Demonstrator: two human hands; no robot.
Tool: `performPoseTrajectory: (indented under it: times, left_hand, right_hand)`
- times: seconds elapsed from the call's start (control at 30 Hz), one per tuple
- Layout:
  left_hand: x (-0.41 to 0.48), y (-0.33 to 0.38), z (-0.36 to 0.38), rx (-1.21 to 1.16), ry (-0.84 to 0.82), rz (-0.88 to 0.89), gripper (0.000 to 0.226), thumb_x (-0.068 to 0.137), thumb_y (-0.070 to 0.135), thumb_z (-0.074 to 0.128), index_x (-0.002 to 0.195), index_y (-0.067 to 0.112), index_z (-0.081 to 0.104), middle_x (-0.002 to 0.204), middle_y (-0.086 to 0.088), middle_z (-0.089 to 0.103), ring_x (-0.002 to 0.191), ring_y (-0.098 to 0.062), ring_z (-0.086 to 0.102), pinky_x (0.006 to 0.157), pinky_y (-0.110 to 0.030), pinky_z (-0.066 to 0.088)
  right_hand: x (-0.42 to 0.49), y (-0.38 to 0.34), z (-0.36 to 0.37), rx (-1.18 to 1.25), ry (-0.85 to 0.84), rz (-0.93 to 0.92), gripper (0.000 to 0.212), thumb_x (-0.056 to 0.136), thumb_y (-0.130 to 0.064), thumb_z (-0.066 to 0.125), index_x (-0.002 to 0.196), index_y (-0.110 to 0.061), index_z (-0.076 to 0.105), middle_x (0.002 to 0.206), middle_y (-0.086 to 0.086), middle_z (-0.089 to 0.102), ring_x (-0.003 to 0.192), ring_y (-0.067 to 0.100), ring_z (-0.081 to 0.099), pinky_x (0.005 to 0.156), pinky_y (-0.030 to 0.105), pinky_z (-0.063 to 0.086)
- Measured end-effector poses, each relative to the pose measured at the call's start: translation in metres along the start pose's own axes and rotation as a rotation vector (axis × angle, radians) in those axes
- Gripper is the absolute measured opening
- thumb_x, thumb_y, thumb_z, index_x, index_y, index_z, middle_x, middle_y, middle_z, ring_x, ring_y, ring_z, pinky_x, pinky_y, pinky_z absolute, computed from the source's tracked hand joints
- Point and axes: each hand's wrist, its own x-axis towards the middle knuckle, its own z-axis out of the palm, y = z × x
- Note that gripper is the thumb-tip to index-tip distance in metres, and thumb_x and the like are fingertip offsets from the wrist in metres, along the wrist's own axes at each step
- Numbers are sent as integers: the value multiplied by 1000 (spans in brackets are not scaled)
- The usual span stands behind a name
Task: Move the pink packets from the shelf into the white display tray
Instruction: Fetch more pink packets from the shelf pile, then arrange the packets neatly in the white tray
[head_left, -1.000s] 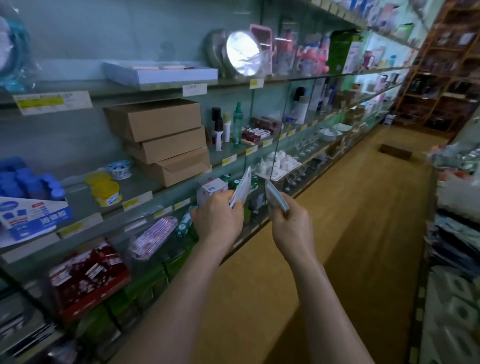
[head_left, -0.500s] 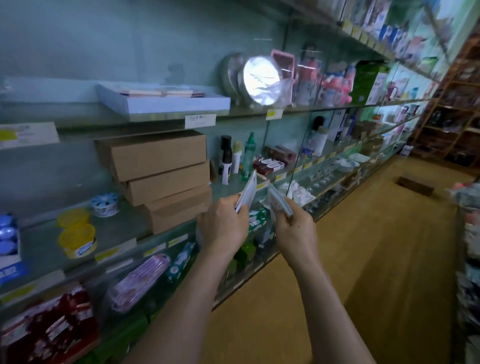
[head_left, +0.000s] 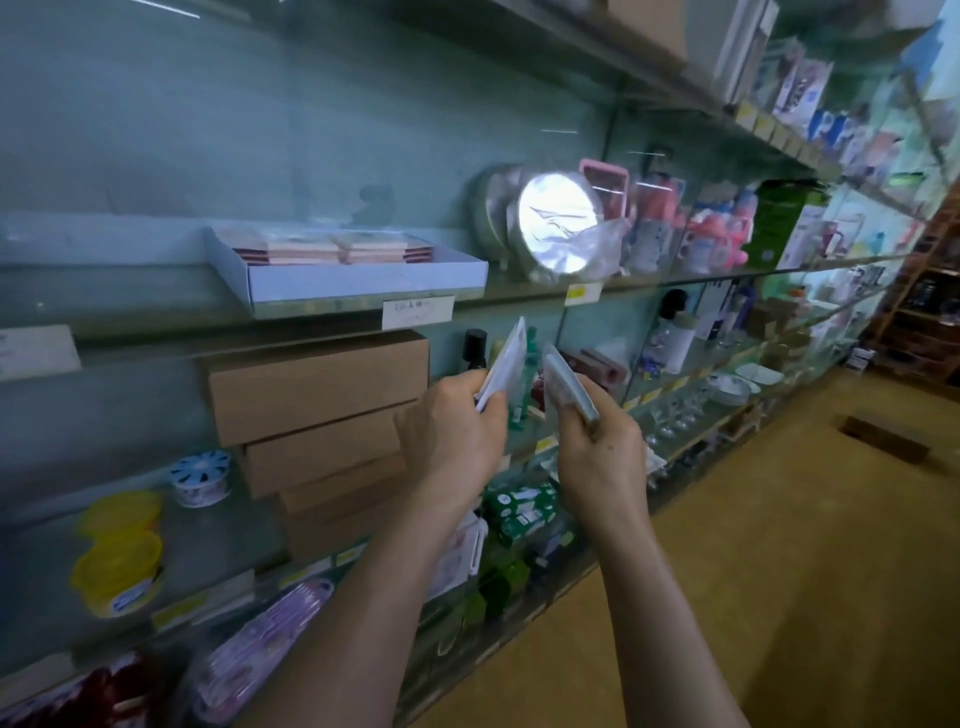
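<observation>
packets (head_left: 503, 366) pinched upright in left grip (head_left: 452, 436) and right grip (head_left: 602, 457).

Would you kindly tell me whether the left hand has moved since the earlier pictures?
Yes. Against the stacked cardboard boxes, the left hand has risen: it was below the bottom box, now level with the middle one, nearer the white tray.

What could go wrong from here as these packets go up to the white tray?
1. The right hand pinches the stack of packets by its lower end only, so it may fan out or slip on the lift.
2. The white tray sits at the shelf's front edge, so a bump could shift it.
3. The wrapped round mirror stands close on the tray's right, and a wide reach might knock it.
</observation>
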Motion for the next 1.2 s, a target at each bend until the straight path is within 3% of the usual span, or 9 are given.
performPoseTrajectory:
  times: [0.2, 0.33, 0.57, 0.7, 0.8, 0.93, 1.0, 1.1, 1.2]
  left_hand:
    - [30, 9, 8, -91, 91, 68, 33, 88, 23, 54, 56, 23, 48, 56, -2, 51, 62, -33, 55, 57, -33, 38]
    - [50, 28, 17, -123, 188, 135, 41, 86, 22, 55, 48, 24, 41, 47, 1, 35, 53, -31, 40, 53, -32, 31]
    - [89, 66, 35, 11, 365, 187, 26, 87, 21, 55, 61, 14, 51, 52, -2, 41, 57, -27, 42, 54, -35, 36]
    - [111, 78, 37, 79, 433, 198, 35, 85, 18, 56, 55, 16, 39, 50, 0, 37, 59, -30, 41, 54, -32, 28]
    - [129, 84, 28, 109, 465, 139, 39, 84, 18, 58, 52, 16, 36, 49, 1, 35, 59, -27, 38, 53, -31, 28]
    - [146, 89, 7, -42, 443, 2, 26, 83, 20, 61, 61, 6, 59, 55, -8, 56, 53, -19, 50, 51, -22, 41]
    - [150, 92, -4, -177, 410, -94, 23, 85, 14, 63, 62, 9, 62, 54, 3, 57, 49, -8, 51, 47, -17, 37]
    - [160, 92, -20, -318, 372, -204, 15, 86, 13, 65, 71, 16, 63, 72, 0, 64, 65, -16, 58, 56, -23, 43]
    - [172, 86, -36, -446, 335, -294, 8, 86, 10, 65, 80, 15, 64, 78, -4, 66, 66, -16, 60, 55, -20, 49]
  right_hand:
    - [39, -7, 7, 116, -32, -127, 28, 100, -22, 46, 116, -38, 61, 74, -8, 60, 52, 2, 45, 50, 18, 32]
    - [73, -5, 3, 196, -39, -208, 34, 99, -18, 45, 118, -42, 60, 86, -8, 66, 64, 5, 55, 59, 27, 43]
    - [134, -5, -6, 333, -104, -326, 36, 96, -11, 47, 122, -30, 62, 98, -7, 68, 77, 8, 59, 66, 23, 45]
    - [170, -13, -4, 385, -142, -412, 33, 97, -13, 47, 122, -27, 62, 98, -6, 69, 84, 10, 60, 74, 30, 49]
    - [193, -26, -6, 424, -199, -450, 28, 97, -13, 47, 116, -23, 65, 94, -7, 68, 83, 8, 59, 75, 26, 48]
    - [220, -43, -5, 456, -239, -457, 25, 94, -11, 48, 105, -29, 62, 70, -13, 59, 64, 0, 54, 60, 21, 43]
    - [232, -49, -1, 476, -284, -438, 25, 93, -10, 48, 109, -23, 62, 70, -12, 57, 63, 6, 54, 63, 29, 46]
    - [248, -53, 7, 515, -355, -391, 23, 93, -11, 50, 111, -18, 62, 73, -9, 59, 71, 18, 59, 65, 33, 51]
    - [263, -56, 17, 573, -433, -328, 12, 95, -9, 50, 99, -18, 58, 74, -11, 59, 63, 7, 57, 46, 14, 47]
